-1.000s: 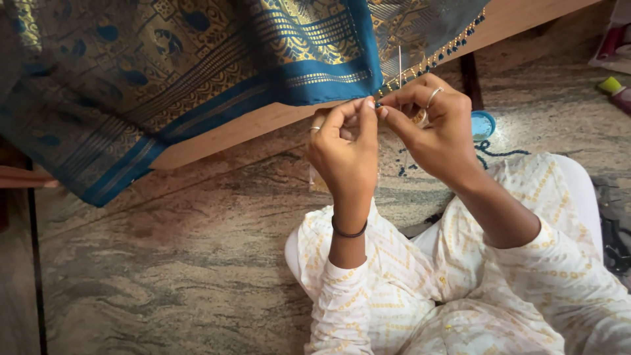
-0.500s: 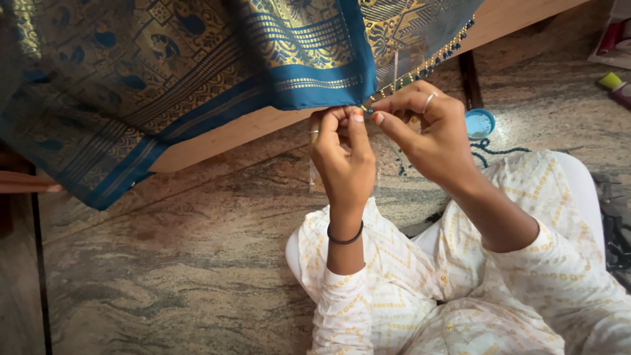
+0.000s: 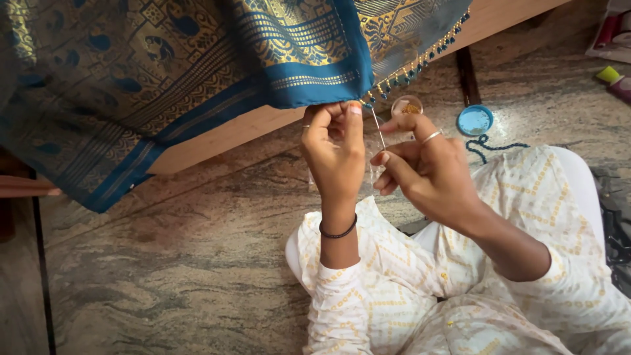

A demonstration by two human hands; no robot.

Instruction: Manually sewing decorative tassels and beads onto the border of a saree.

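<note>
Head view. A mottled stone floor [image 3: 164,276] fills the lower field. From 9 to 1 o'clock a large teal and gold woven cloth [image 3: 151,72] hangs over a pale wooden edge [image 3: 230,131]; its blue border corner [image 3: 315,82] reaches down to centre frame, and a row of small bead tassels [image 3: 414,62] runs along the hem toward 1 o'clock. At 5 o'clock sits the person's lap in a cream patterned garment [image 3: 460,283]. The left hand [image 3: 335,148], with a dark bangle at the wrist, rises at centre; its fingers [image 3: 351,118] are closed, pinching the lower edge of the border corner. The right hand [image 3: 427,167], at 3 o'clock of the left and just beside it, wears a ring; its fingers [image 3: 388,158] are closed on a thin needle [image 3: 378,128] that points up toward the pinched hem. Beyond the right hand, at 1 o'clock, lie a small round dish of gold beads [image 3: 407,106], a blue round lid [image 3: 474,120] and a dark blue thread [image 3: 493,144] on the floor.
</note>
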